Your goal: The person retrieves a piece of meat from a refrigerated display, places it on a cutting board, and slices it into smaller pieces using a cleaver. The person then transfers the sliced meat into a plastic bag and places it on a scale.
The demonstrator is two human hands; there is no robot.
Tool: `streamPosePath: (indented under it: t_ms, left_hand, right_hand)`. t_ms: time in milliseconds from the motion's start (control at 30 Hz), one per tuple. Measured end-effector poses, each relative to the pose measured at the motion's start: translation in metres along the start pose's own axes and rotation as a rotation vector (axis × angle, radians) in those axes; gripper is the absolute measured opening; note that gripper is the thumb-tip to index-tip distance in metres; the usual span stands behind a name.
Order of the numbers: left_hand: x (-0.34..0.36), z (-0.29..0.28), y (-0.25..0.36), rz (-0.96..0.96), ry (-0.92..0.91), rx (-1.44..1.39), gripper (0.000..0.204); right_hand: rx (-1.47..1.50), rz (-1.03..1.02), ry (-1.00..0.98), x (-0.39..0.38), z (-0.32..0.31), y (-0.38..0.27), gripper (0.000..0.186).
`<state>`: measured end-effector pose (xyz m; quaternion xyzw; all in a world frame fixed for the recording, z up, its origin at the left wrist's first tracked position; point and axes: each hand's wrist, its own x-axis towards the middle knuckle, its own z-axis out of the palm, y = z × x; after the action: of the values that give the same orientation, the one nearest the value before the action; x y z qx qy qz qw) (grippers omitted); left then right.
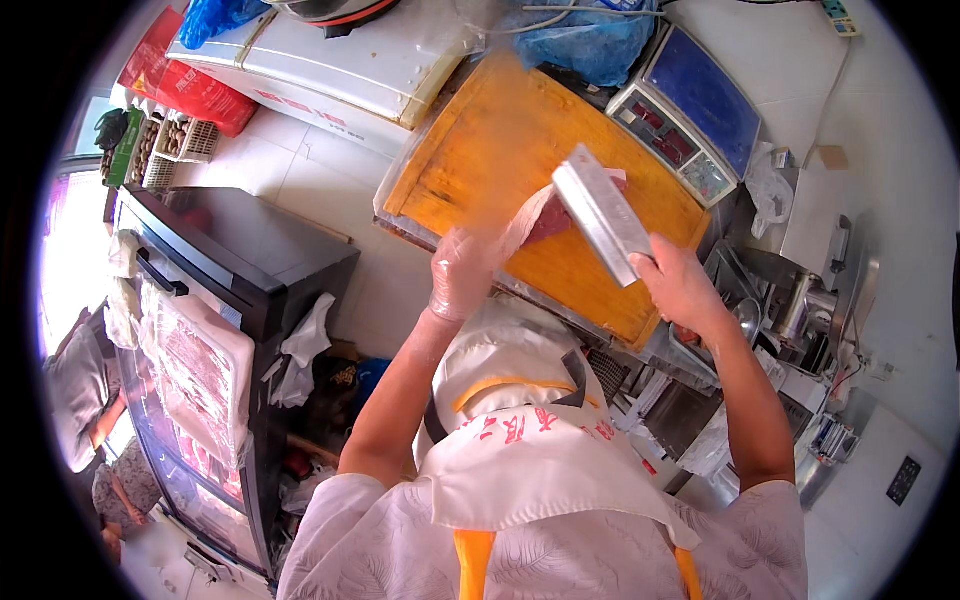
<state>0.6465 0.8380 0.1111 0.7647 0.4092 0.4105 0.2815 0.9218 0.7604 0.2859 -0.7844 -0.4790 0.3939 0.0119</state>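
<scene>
A cleaver [600, 215] with a wide steel blade is gripped in my right hand [665, 280], its blade over a slab of raw meat [548, 225] on the wooden cutting board [630, 290]. My left hand [458, 270], in a clear plastic glove, is closed on the pale end of the same meat near the board's left side, raising it toward me. The blade hides part of the meat, and a blurred patch covers the board above my left hand.
Beyond the board sit a digital scale [690, 110], a blue plastic bag [580, 50] and a white chest freezer [330, 75]. A display cabinet [250, 255] stands left; two people [85, 390] [130, 485] are past it. Steel containers [795, 310] crowd the right.
</scene>
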Motion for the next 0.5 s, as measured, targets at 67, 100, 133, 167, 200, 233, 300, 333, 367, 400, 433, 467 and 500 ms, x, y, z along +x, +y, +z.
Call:
streamPosePath:
  t_ms: [67,100,133,167,200,233,300,333,367,400,433,467,500]
  left_hand:
    - [0.001,-0.004,0.009,0.036,0.000,-0.068,0.023]
    - [0.009,-0.007,0.014,0.084,-0.013,-0.072,0.023]
    - [0.014,-0.007,0.017,0.133,-0.026,-0.076,0.024]
    - [0.013,-0.007,0.015,0.129,-0.043,-0.075,0.023]
    - [0.010,-0.006,0.011,0.124,-0.066,-0.074,0.023]
    - [0.006,-0.006,0.008,0.119,-0.089,-0.074,0.023]
    - [-0.001,-0.006,0.002,0.165,-0.102,-0.048,0.021]
    - [-0.003,-0.007,-0.001,0.190,-0.107,-0.034,0.021]
    - [0.001,-0.008,-0.002,0.192,-0.163,0.010,0.021]
    - [0.001,-0.015,-0.002,0.184,-0.218,0.066,0.022]
    - [0.003,-0.019,-0.003,0.176,-0.274,0.121,0.024]
    - [0.005,-0.022,-0.006,0.135,-0.307,0.188,0.027]
    - [0.008,-0.023,-0.009,0.101,-0.340,0.253,0.032]
  right_hand:
    - [-0.039,-0.045,-0.076,-0.002,0.005,-0.014,0.034]
    - [-0.088,-0.076,-0.113,0.004,0.006,-0.020,0.034]
    - [-0.135,-0.107,-0.151,0.010,0.003,-0.023,0.034]
    - [-0.119,-0.029,-0.171,0.014,-0.007,-0.027,0.034]
    - [-0.099,0.052,-0.195,0.017,-0.020,-0.031,0.034]
    - [-0.079,0.133,-0.218,0.022,-0.029,-0.031,0.035]
    - [-0.138,0.131,-0.116,0.029,-0.046,-0.014,0.035]
    - [-0.136,0.112,-0.082,0.026,-0.046,-0.001,0.034]
    - [-0.136,0.091,-0.037,0.027,-0.047,0.010,0.033]
    - [-0.098,0.101,-0.034,0.026,-0.046,0.012,0.033]
    - [-0.060,0.112,-0.031,0.020,-0.043,0.013,0.033]
    - [-0.018,0.124,-0.031,0.014,-0.038,0.014,0.034]
    - [0.047,0.135,-0.023,0.010,-0.032,0.016,0.033]
